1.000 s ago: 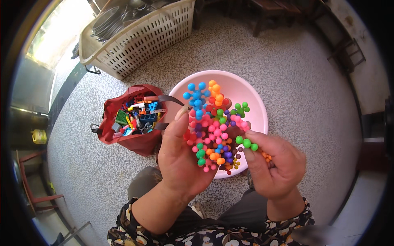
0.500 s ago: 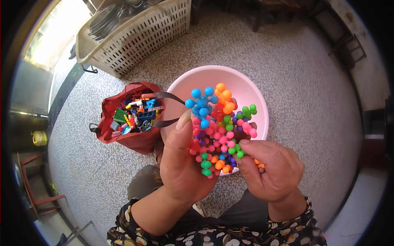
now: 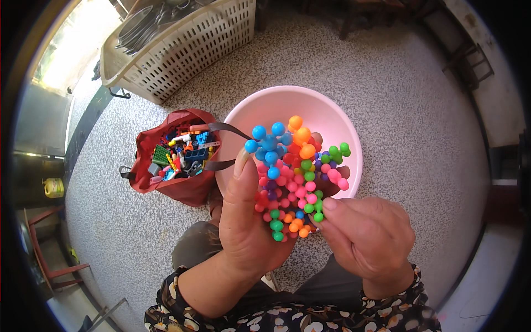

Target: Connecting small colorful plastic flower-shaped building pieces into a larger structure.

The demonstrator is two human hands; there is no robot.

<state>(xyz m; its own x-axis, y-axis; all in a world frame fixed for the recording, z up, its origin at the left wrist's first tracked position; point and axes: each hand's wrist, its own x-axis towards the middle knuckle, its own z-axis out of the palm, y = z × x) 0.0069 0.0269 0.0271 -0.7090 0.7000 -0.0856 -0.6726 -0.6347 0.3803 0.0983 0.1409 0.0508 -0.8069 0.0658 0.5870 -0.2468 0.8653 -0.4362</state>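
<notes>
A cluster of coloured ball-ended connector toy pieces [image 3: 292, 191] rests in my left hand [image 3: 240, 229], whose thumb stands up along its left side while some fingers show behind its right side. Blue balls stick out at its upper left, orange at the top, pink across the middle. My right hand [image 3: 368, 235] pinches a green connector piece [image 3: 319, 209] at the cluster's lower right, between thumb and forefinger. Whether that piece is joined to the cluster I cannot tell. Below the cluster is a pink basin [image 3: 243, 113], its near part hidden by my hands.
Left of the basin stands a red fabric bag [image 3: 182, 191] filled with mixed toy bricks, its dark strap [image 3: 229, 128] reaching toward the basin. A cream slotted plastic basket [image 3: 188, 61] with dark metal things is at the far left. A reddish chair [image 3: 52, 271] stands at the left edge.
My right hand has shifted slightly right and down, and the green piece in its fingers has turned more upright. The top of the cluster has tilted a little toward the left.
</notes>
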